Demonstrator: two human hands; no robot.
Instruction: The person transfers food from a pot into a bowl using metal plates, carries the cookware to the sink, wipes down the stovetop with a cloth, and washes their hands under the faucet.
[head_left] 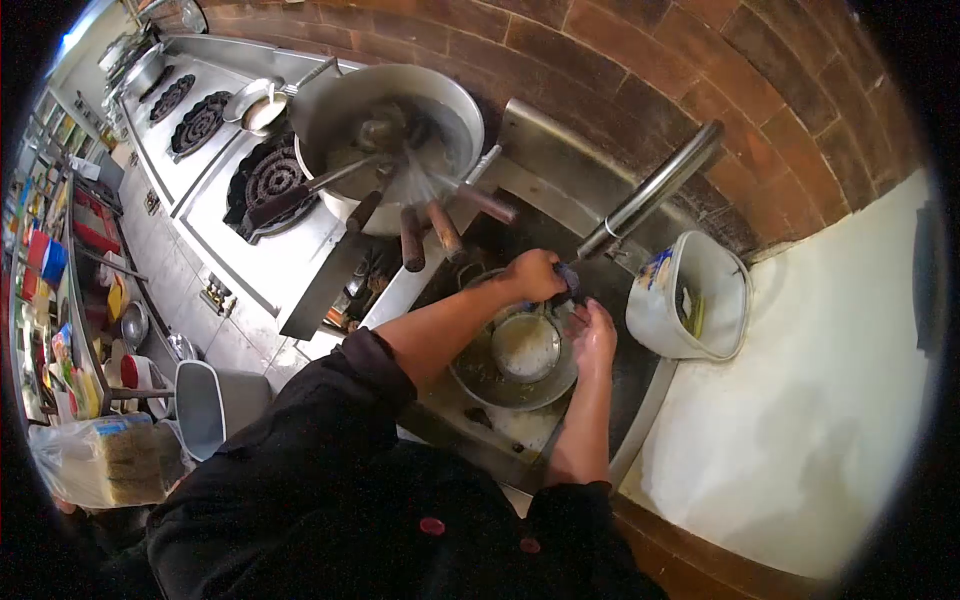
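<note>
My left hand (532,277) is closed around a small dark bluish object (567,283) whose kind I cannot make out, above the sink (632,400). Just right of and below it, my right hand (594,335) is cupped with the fingers loosely apart; nothing shows in it. Below both hands sits a wide metal basin (470,385) in the sink. Inside the basin is a smaller round metal bowl (526,347) holding cloudy, pale liquid. Small bits float around it.
A large metal pot (312,130) with several wooden-handled utensils (445,230) stands up-left. A thick metal pipe (655,190) slants over the sink. A white bucket (655,310) is on the right. Stove burners (275,180) and a grey bin (235,395) lie left.
</note>
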